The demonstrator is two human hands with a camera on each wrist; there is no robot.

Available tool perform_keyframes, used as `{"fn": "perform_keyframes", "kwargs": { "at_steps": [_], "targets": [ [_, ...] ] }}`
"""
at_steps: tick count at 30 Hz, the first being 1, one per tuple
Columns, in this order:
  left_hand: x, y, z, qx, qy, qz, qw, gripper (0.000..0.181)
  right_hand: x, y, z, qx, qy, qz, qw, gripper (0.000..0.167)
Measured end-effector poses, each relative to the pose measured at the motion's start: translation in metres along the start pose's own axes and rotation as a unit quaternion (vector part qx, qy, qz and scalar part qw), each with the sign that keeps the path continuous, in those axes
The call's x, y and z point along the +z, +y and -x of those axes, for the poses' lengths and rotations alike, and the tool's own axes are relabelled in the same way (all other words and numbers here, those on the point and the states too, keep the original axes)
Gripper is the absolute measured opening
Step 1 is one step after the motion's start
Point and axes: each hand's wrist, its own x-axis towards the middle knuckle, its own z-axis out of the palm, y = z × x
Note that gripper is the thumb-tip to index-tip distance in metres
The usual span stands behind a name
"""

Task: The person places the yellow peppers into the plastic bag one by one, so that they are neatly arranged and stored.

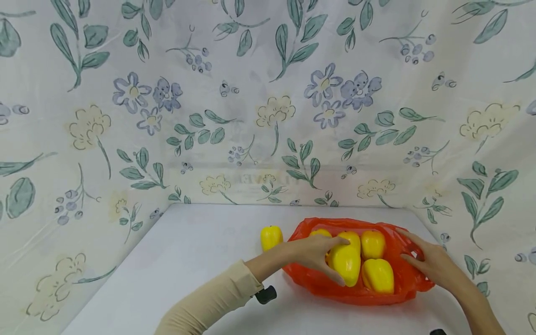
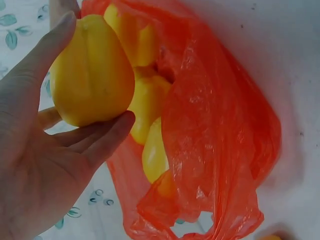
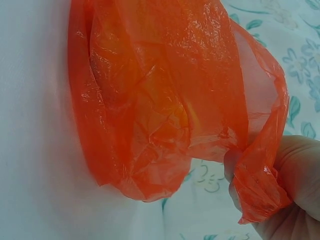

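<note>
My left hand [image 1: 316, 252] holds a yellow bell pepper [image 1: 345, 266] over the mouth of a red plastic bag [image 1: 301, 279]. In the left wrist view the thumb lies along one side of that pepper [image 2: 92, 75] and the fingers curl under the other. Several more yellow peppers [image 1: 378, 276] sit inside the bag. At the bag's right end my right hand [image 1: 439, 263] grips its edge. The right wrist view shows the bag's handle [image 3: 260, 187] bunched between thumb and fingers. Part of the bag is hidden behind my left forearm.
One more yellow bell pepper [image 1: 271, 237] stands on the white table [image 1: 201, 242], just left of the bag. A floral-patterned sheet [image 1: 251, 139] hangs behind the table and along both sides. A black camera [image 1: 266, 294] is strapped under my left wrist.
</note>
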Motion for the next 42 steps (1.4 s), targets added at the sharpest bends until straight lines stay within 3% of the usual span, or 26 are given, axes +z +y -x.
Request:
{"fn": "perform_keyframes", "kwargs": {
  "at_steps": [9, 22, 42],
  "targets": [
    [0.012, 0.005, -0.008, -0.021, -0.023, -0.012, 0.9995, 0.085, 0.0, 0.0, 0.0, 0.002, 0.0, 0.007, 1.0, 0.07],
    [0.024, 0.002, -0.022, -0.057, -0.009, -0.02, 0.9981, 0.085, -0.002, 0.001, 0.0, -0.004, 0.001, -0.002, 1.0, 0.069],
    [0.03, -0.001, -0.038, -0.074, 0.0, -0.022, 0.997, 0.087, -0.002, 0.001, 0.001, 0.001, 0.0, 0.012, 0.9999, 0.069]
  ]
}}
